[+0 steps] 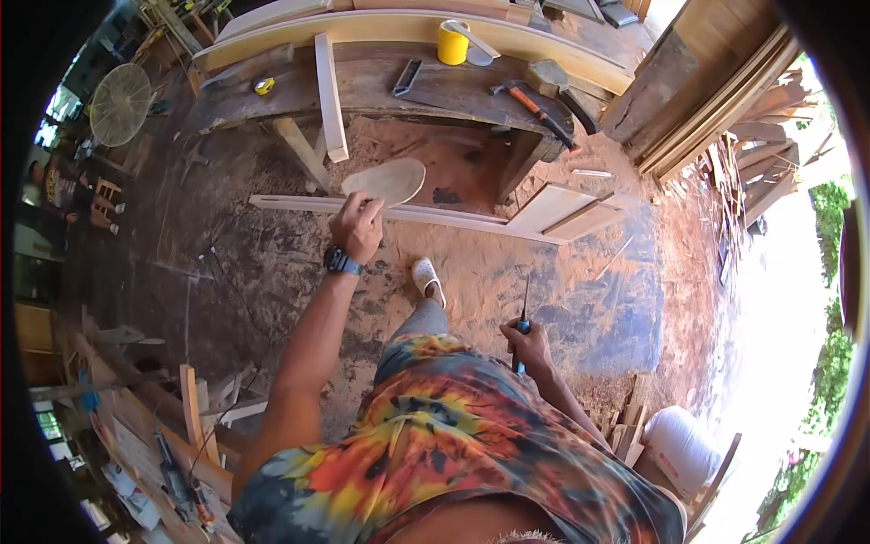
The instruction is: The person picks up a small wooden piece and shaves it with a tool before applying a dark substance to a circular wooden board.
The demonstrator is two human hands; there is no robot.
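Note:
My left hand (359, 228), with a watch at its wrist, pinches the lower edge of a pale oval piece (390, 181), flat and thin, held above the floor in front of the bench. Behind that piece runs a long narrow wooden frame (435, 215) lying low across the floor. On the right, my right hand (527, 343) is closed around the blue handle of a screwdriver-like tool (526, 304), whose thin dark shaft points away from me. The fingertips of my right hand are partly hidden by the handle.
The workbench (362, 83) holds a yellow container (453, 43), a tape measure (264, 86) and a hammer (541, 118). A wooden strip (331, 100) juts over its front edge. Sawdust covers the floor. A white sack (681, 446) stands lower right; power tools (177, 480) lie lower left.

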